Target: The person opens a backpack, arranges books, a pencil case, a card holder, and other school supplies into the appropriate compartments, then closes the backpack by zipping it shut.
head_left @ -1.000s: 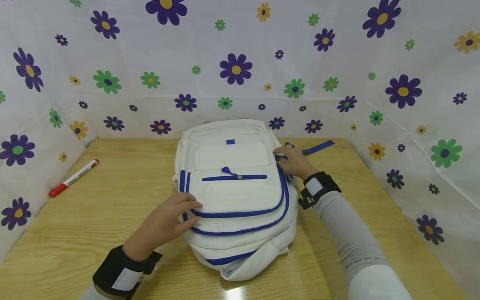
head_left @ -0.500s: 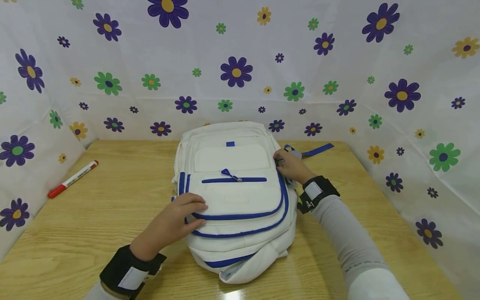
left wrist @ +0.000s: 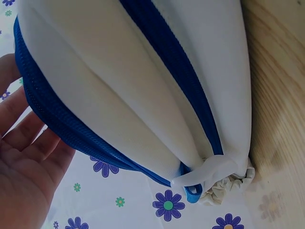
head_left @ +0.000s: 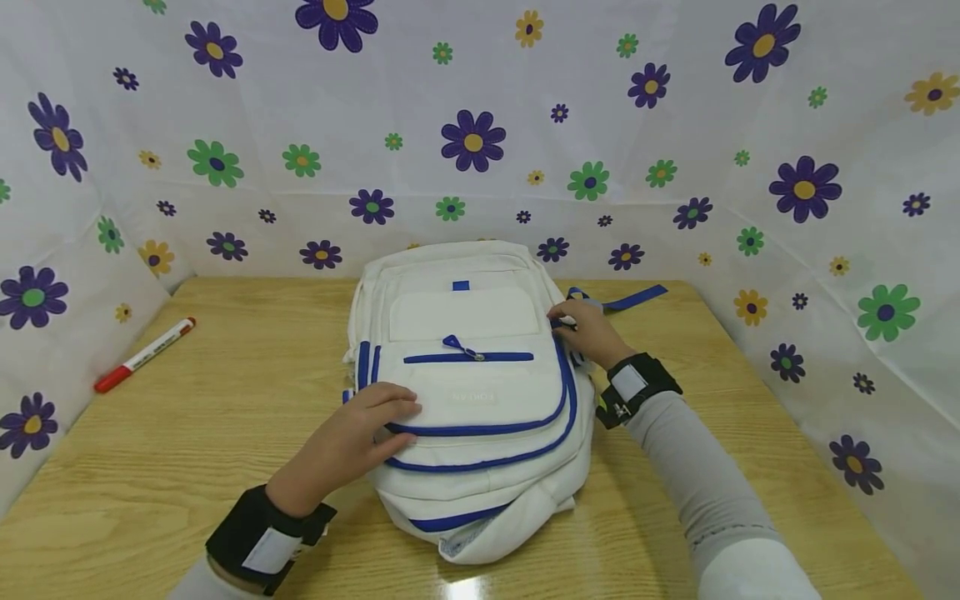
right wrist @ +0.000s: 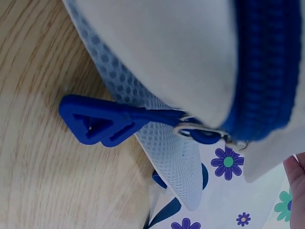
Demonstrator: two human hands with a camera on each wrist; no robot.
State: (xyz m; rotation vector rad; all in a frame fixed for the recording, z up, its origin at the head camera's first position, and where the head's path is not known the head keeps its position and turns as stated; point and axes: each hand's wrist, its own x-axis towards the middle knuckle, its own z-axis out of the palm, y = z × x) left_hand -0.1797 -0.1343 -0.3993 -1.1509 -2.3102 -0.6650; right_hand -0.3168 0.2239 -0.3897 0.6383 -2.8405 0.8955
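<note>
A white backpack [head_left: 465, 317] with blue zippers lies front up on the wooden table, its bottom towards me. My left hand [head_left: 360, 429] rests its relaxed fingers on the lower left corner of the front pocket; in the left wrist view those fingers [left wrist: 31, 133] lie against the blue zipper edge. At the upper right side, my right hand [head_left: 592, 333] pinches a small zipper pull by the pocket's blue zipper, mostly hidden by the fingers. Another blue zipper pull [right wrist: 100, 119] hangs free in the right wrist view, where only a bit of the hand [right wrist: 298, 186] shows.
A red-and-white marker [head_left: 146, 354] lies on the table [head_left: 262, 333] at the left. A blue strap [head_left: 637, 297] extends from the backpack's right side. A flower-print cloth [head_left: 300, 100] stands behind the table and along both sides.
My left hand has slid slightly right over the pocket corner. The right hand stays at the upper right side, its fingers shifting a little. The backpack keeps its place.
</note>
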